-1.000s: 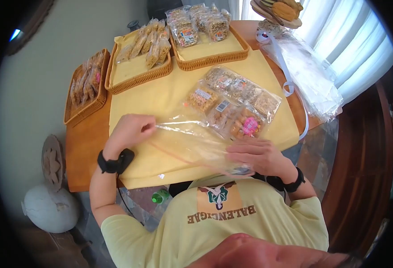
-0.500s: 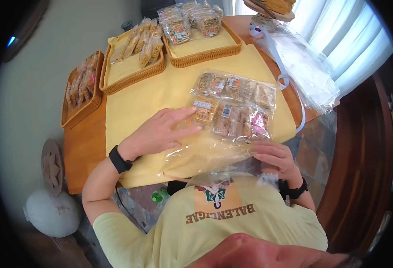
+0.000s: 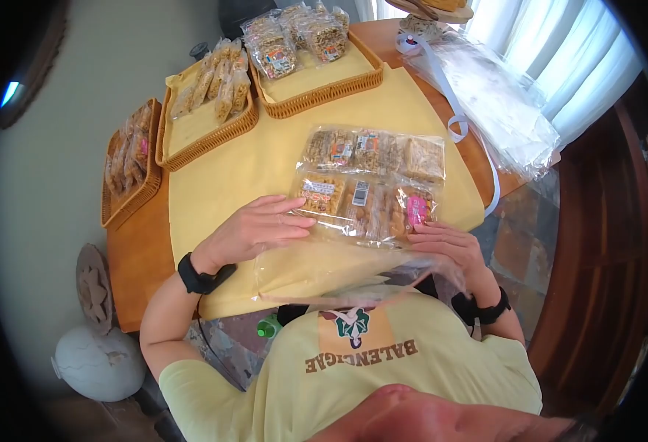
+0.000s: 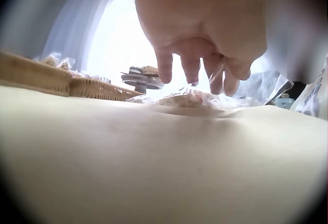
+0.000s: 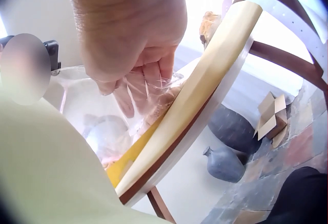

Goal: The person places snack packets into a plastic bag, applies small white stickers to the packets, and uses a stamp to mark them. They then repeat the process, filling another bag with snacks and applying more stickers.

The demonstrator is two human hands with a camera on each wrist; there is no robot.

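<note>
A large clear plastic bag (image 3: pixel 324 269) lies at the front of the yellow-covered table, its loose open end toward the person. Two rows of wrapped snack bars lie flat together at its far part; a pack with a white label (image 3: pixel 318 193), one with a barcode (image 3: pixel 360 195) and one with a pink label (image 3: pixel 415 210) form the near row. My left hand (image 3: pixel 261 225) rests its straight fingers at the near left corner of the packs. With extended fingers, my right hand (image 3: pixel 448 247) touches the film beside the pink-labelled pack; the right wrist view shows the film under its fingers (image 5: pixel 151 78).
Wicker trays with wrapped snacks stand at the back: a small one (image 3: pixel 151 184) at left, a middle one (image 3: pixel 213 144) and a right one (image 3: pixel 324 94). More clear bags (image 3: pixel 497 110) and a pale ribbon (image 3: pixel 457 118) lie at the right edge. A cake stand (image 3: pixel 442 11) is behind.
The left hand has moved from the bag's raised left edge to the packs' near left corner. The right hand has gone up beside the pink-labelled pack. The packs now lie straighter in two rows.
</note>
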